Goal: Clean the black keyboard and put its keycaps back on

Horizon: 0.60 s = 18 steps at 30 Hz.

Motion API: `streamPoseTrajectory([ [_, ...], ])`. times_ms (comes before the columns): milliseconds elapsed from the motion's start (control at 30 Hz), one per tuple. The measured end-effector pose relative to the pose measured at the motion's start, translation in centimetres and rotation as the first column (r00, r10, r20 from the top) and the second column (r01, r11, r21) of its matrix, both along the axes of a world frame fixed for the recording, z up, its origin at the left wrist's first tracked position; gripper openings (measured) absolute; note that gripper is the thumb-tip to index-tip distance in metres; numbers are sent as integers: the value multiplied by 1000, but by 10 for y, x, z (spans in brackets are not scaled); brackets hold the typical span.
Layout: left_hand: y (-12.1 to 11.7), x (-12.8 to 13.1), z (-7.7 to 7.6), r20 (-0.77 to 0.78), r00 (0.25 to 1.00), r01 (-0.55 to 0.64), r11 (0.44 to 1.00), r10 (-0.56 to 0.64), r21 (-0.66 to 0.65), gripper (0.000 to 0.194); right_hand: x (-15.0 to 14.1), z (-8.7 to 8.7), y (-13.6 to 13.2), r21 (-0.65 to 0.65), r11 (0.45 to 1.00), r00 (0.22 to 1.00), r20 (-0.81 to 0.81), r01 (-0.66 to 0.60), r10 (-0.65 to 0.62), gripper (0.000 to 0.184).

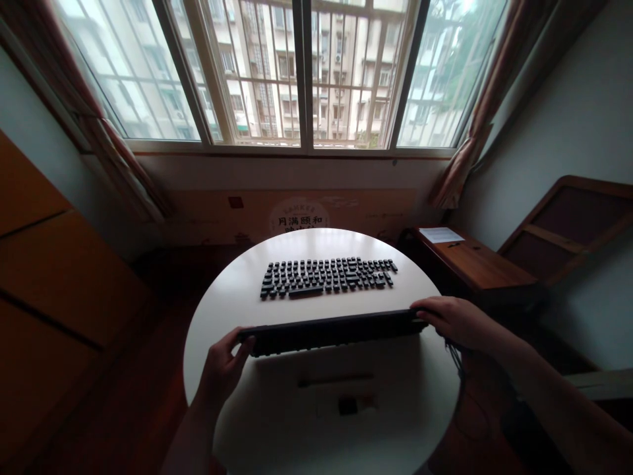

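A long black keyboard is tilted up on its edge above the white round table. My left hand grips its left end, thumb on the near side. At the opposite end, my right hand has its fingers closed on the corner. Beyond the keyboard, many loose black keycaps lie in keyboard-like rows on the table. Nearer to me rest a thin dark stick-like tool and a small dark square item, too dim to name.
A dark cable hangs by my right hand over the table's edge. To the right stands a wooden side table bearing a sheet of paper, near a chair back. An orange-brown cabinet is at the left, below the curtained window.
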<state>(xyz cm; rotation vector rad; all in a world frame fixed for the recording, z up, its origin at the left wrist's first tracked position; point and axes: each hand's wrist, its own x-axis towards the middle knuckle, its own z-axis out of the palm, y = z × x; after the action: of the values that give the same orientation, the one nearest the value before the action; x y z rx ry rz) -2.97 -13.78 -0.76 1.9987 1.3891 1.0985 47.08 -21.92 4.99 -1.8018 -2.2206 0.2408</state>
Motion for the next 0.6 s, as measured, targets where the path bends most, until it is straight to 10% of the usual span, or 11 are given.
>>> streamPoseTrajectory([
  [600, 53, 16, -14, -251, 929, -322, 930, 273, -178, 59, 19, -26, 83, -251, 968, 983, -177, -6, -39, 32],
])
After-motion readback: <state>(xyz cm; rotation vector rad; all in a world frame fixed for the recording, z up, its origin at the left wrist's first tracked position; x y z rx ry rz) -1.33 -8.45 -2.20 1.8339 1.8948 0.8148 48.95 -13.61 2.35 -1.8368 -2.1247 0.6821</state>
